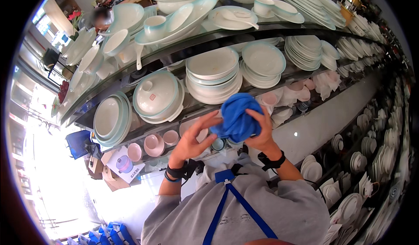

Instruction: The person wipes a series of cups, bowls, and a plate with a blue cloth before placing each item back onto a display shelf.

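Note:
A bunched blue cloth point(240, 117) is gripped in my right hand point(264, 132), whose thumb and fingers press on its right side. The cloth may be wrapped around something; its folds hide whether anything is inside. My left hand point(193, 138) is at the cloth's left edge with its fingers apart, and I cannot tell whether the fingertips touch it. Beyond the hands, a stack of white bowls and plates point(212, 63) with pale blue rims stands on the shelf. To its left is a lidded white tureen point(156, 93), and to its right, stacked shallow bowls point(263, 58).
A glass-edged upper shelf point(229, 37) carries more dishes and overhangs the lower one. Pink bowls point(151, 142) sit lower down. A cookware box point(122, 165) stands on the floor at left. Crockery racks point(358, 161) line the right side. A person point(101, 17) is beyond the shelf.

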Motion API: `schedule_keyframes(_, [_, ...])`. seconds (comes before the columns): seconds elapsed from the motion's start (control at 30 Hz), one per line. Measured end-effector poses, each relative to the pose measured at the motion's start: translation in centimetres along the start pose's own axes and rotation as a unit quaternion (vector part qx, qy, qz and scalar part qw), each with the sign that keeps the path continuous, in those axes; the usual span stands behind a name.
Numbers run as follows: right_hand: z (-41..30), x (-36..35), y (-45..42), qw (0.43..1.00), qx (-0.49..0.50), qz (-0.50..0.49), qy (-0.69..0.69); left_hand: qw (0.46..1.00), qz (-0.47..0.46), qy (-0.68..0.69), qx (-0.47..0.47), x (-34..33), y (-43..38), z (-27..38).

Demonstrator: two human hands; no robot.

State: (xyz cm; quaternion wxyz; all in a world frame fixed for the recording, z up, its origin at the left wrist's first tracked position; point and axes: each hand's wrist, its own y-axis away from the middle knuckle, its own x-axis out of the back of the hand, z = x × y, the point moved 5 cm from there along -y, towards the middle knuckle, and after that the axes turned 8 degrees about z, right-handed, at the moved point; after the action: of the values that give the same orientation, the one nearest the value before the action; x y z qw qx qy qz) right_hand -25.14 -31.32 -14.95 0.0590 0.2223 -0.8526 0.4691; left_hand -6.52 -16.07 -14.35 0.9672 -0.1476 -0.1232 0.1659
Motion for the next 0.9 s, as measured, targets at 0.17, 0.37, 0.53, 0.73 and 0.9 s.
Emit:
schedule_keyframes(0.17, [5.7,8.3,-2.1,0.996,0.015,0.084,0.004,0.987,0.086,-0.069,-0.116,-3.7,-12.5,3.7])
schedule_keyframes(0.37, [9.8,14.0,-4.4,0.994,0.024,0.091,0.048,0.948,0.18,-0.179,-0.19,-8.5,-27.6,7.6])
schedule_keyframes(0.53, [10.5,16.4,-6.4,0.993,0.047,0.105,0.014,0.865,0.273,-0.357,-0.224,-8.3,-38.7,6.0])
schedule_keyframes(0.73, [11.6,18.7,-5.7,0.992,0.064,0.104,0.018,0.852,0.178,-0.488,-0.063,-8.1,-46.4,1.5])
schedule_keyframes(0.9, [12.3,19.4,-5.4,0.991,0.06,0.115,0.017,0.867,0.178,-0.465,-0.026,-7.7,-48.3,0.2])
